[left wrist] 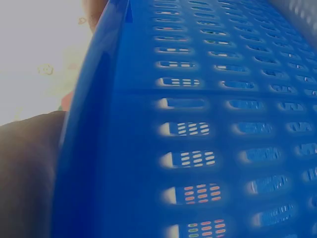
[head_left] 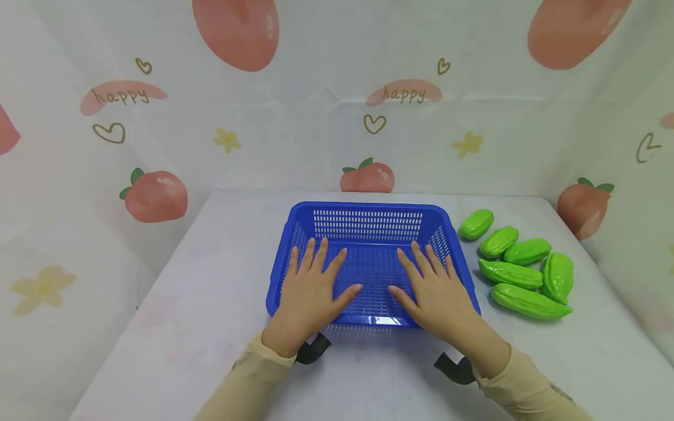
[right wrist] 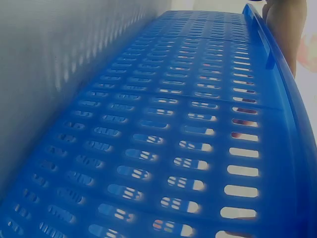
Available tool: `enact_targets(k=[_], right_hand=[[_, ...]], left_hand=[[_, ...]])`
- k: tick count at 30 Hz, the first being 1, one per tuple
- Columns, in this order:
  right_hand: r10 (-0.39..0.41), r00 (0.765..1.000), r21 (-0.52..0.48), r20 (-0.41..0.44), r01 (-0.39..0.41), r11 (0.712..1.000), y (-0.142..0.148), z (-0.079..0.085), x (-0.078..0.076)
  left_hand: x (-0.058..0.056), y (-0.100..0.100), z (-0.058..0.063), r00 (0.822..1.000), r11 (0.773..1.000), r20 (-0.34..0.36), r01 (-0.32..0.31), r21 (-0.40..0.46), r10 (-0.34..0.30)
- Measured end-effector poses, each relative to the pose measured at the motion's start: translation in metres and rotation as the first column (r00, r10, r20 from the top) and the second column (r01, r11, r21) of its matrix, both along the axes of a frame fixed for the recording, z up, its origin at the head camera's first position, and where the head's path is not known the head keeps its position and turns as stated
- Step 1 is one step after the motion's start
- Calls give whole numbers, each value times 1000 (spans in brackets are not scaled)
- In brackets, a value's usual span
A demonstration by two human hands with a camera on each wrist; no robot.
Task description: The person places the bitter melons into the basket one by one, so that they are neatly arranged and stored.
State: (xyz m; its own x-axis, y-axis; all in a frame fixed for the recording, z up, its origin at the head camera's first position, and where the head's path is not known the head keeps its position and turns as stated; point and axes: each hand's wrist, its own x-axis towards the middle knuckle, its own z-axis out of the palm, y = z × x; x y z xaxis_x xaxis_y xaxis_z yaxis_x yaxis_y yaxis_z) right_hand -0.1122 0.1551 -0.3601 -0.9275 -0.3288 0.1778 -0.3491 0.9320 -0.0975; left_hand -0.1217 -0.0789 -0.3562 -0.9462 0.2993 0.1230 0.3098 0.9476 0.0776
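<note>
Where fingers [head_left: 336, 264] spread, blue basket [head_left: 374, 266] beneath

A blue basket [left wrist: 133, 129] is filling most of the view, its slotted wall letting more slots show through behind, a few backed with red and green. Part of the left hand [left wrist: 25, 171] is appearing, dim and blurred, beside the basket's rim, and a patch of skin [left wrist: 93, 12] is showing farther along it. Pale printed cloth [left wrist: 29, 74] is glowing beyond the rim; light-dotted counter [left wrist: 299, 17] is peeking out on the basket's opposite side.
</note>
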Motion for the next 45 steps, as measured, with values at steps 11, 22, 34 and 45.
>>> enact_targets(k=[11,22,34,45], right_hand=[[35,998,-32,56,-33,999,-2,2,-1],[64,997,-51,-37,-66,997,-4,5,-1],[87,993,-120,-77,-95,988,1,9,1],[111,983,-165,-146,-135,977,11,12,9]], left_hand=[[2,-3,6,994,999,101,46,22,-48],[2,-5,10,988,992,115,93,81,-102],[1,-17,23,980,976,166,74,205,-110],[1,-46,36,966,923,229,26,383,-122]])
